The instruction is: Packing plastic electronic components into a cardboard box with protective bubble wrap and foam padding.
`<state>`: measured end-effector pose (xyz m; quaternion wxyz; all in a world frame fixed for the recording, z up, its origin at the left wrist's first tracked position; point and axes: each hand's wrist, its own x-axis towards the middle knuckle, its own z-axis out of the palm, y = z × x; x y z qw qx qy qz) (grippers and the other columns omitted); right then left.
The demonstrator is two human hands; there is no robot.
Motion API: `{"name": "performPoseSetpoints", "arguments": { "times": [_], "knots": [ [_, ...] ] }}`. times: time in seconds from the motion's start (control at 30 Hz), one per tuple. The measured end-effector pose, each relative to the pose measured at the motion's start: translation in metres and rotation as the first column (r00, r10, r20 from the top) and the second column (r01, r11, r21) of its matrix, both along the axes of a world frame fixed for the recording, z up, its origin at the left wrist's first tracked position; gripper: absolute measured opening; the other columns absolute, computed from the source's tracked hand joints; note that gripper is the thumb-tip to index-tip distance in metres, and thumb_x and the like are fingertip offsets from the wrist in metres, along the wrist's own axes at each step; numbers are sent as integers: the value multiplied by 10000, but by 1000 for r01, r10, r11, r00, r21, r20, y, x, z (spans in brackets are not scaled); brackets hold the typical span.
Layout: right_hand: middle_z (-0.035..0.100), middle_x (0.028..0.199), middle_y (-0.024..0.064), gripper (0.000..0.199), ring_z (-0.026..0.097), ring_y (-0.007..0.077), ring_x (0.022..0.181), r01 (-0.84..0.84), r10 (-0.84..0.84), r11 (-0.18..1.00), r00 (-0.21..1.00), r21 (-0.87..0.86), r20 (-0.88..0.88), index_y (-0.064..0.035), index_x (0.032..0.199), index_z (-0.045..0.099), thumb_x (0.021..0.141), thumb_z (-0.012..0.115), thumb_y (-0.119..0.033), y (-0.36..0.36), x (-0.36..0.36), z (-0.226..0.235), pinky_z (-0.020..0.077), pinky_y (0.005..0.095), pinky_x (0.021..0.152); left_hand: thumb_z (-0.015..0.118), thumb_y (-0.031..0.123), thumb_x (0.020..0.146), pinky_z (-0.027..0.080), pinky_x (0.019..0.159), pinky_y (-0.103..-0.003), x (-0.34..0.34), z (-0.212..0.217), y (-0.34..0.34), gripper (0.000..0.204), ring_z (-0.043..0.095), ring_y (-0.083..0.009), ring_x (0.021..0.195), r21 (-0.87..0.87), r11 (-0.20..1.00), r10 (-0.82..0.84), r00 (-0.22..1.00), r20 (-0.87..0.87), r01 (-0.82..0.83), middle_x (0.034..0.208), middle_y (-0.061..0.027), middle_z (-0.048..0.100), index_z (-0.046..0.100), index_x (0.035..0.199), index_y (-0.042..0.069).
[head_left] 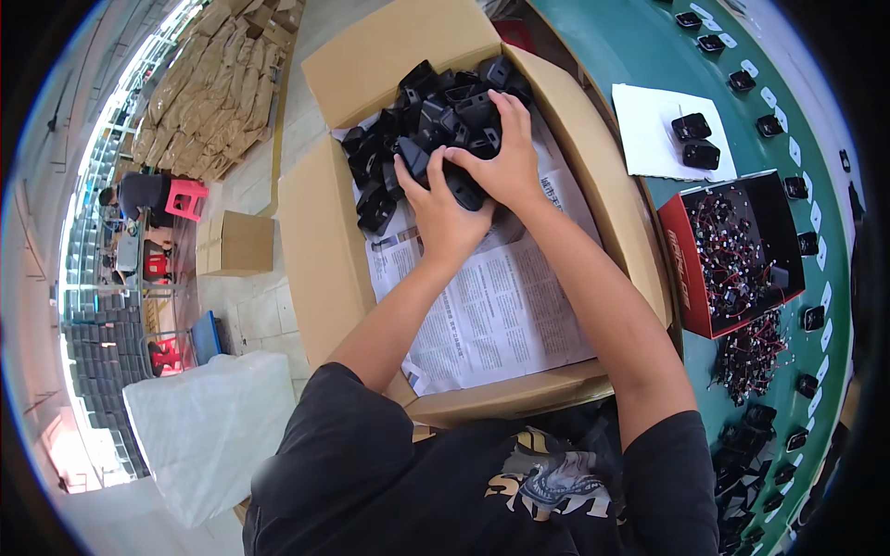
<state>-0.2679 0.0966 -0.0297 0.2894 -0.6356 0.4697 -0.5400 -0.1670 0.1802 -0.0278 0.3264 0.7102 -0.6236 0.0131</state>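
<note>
Both hands, left hand (443, 215) and right hand (505, 157), are cupped around black plastic parts (422, 120) in the cardboard box (324, 250). An overfull scoop could spill pieces onto the newspaper (501, 296).

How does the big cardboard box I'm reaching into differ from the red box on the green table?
The cardboard box is plain brown, larger and lined with newspaper; the red box is smaller, red outside and dark inside. The cardboard box holds chunky black plastic parts, which both the left hand and right hand are on; the red box holds small wired pieces, untouched. Both stand open-topped.
</note>
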Motion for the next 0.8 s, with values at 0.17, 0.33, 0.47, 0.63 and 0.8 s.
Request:
{"name": "performPoseSetpoints", "arguments": {
  "times": [0.17, 0.33, 0.47, 0.63, 0.8],
  "knots": [
    [361, 1563, 196, 922, 500, 362, 1339, -20, 20, 999, 1000, -28, -19, -173, 1498, 422, 710, 871, -338, -1, -3, 10, 469, 436, 1072, 900, 218, 638, 476, 1018, -495, -3, 5, -11, 1039, 423, -580, 1280, -105, 994, -36, 999, 8, 37, 1542, -384, 139, 331, 1503, 125],
    [297, 1611, 179, 900, 581, 389, 1221, -116, 183, 973, 911, 198, -369, -271, 1499, 443, 711, 806, -506, -23, 4, 30, 509, 460, 1012, 882, 180, 641, 473, 1021, -506, -5, 19, -15, 1030, 416, -556, 1304, 50, 997, 73, 971, -229, -63, 1529, -362, 207, 325, 1506, 139],
    [374, 1565, 192, 829, 615, 408, 1134, -72, 217, 956, 827, 284, -518, -293, 1449, 505, 716, 756, -588, -44, 13, 58, 523, 464, 980, 911, 185, 612, 476, 1016, -480, 3, 31, -25, 1034, 470, -503, 1255, 145, 988, 97, 947, -306, -54, 1465, -328, 305, 345, 1475, 121],
    [583, 1329, 194, 714, 665, 392, 1026, -52, 196, 961, 817, 271, -542, -283, 1366, 577, 746, 729, -603, -33, 14, 51, 545, 435, 928, 889, 169, 625, 473, 1004, -478, 6, 23, -21, 987, 500, -461, 1197, 45, 999, 31, 928, -371, -16, 1391, -267, 450, 356, 1453, 110],
    [704, 1005, 164, 612, 671, 359, 967, -21, 83, 991, 878, 135, -471, -230, 1238, 655, 752, 730, -594, -26, 6, 35, 541, 415, 887, 881, 131, 640, 427, 1047, -426, 6, -1, -28, 912, 527, -376, 1120, -177, 982, -142, 876, -460, 66, 1324, -188, 532, 394, 1410, 95]
  ]
}}
